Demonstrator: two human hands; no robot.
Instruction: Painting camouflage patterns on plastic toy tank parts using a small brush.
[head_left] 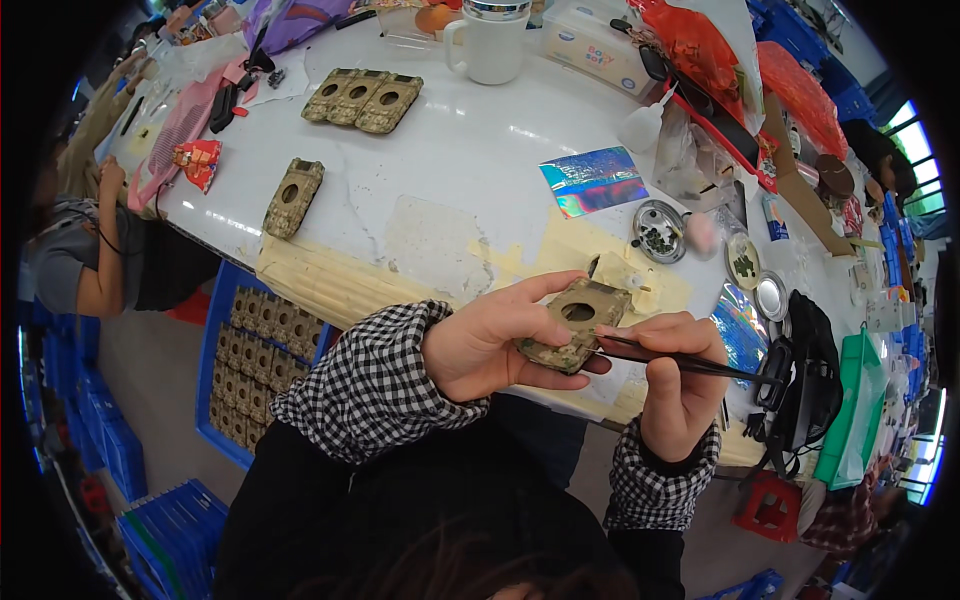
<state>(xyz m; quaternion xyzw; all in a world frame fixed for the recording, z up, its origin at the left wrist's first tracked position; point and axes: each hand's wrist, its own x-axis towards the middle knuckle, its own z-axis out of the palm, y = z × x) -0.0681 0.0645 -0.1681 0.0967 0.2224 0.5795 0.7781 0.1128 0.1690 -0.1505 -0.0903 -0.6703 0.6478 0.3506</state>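
Note:
My left hand (490, 345) grips a camouflage-painted model tank hull (596, 297) with a round hole in its top, just above the table's near edge. In my right hand (685, 390) is a pair of dark tweezers (735, 372), pinched between thumb and fingers. The tips touch or hover just over the hull's side near my left fingers; whether they hold a tiny part is too small to tell. To the left on the table lies a single similar hull (294, 198), and beyond it a row of three joined side by side (358, 100).
Right of the hands sit a round tin with small green bits (657, 230), another small dish (743, 261) and a shiny iridescent sheet (594, 181). A white mug (490, 45) stands at the back. Below left, a blue crate (212, 400) holds many hulls. A co-worker's arm (105, 240) is at far left.

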